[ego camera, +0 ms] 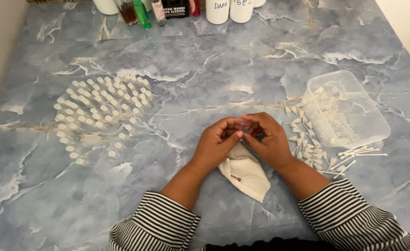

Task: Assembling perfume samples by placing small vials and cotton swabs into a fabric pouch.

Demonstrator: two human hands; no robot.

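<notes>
Two hands meet at the middle of the blue marbled table (205, 83), fingertips pressed together around a tiny clear vial (243, 122) that shows only as a glint between them. The left hand (219, 142) curls closed, thumb and forefinger pinching toward the vial from its side; the right hand (270, 138) is likewise closed, its fingers pinching the same small piece from the other side (how much of the vial each hand actually grips is too small to tell). Both wrists come out of black-and-white striped sleeves (353, 214) at the bottom edge.

Directly under the hands lies a folded white cloth (246, 174), its corner pointing toward the person. To the left, well apart from the hands, many small white-capped vials (100, 114) stand upright in a tight cluster of rows. To the right, a clear plastic container (353, 100) lies tilted, with small clear pieces inside it and more loose white pieces (305, 144) spilled on the table just beside the right hand. A few thin white sticks (353, 155) lie near the container. Bottles (142, 11) and white tubs (228, 9) line the far edge of the table.
</notes>
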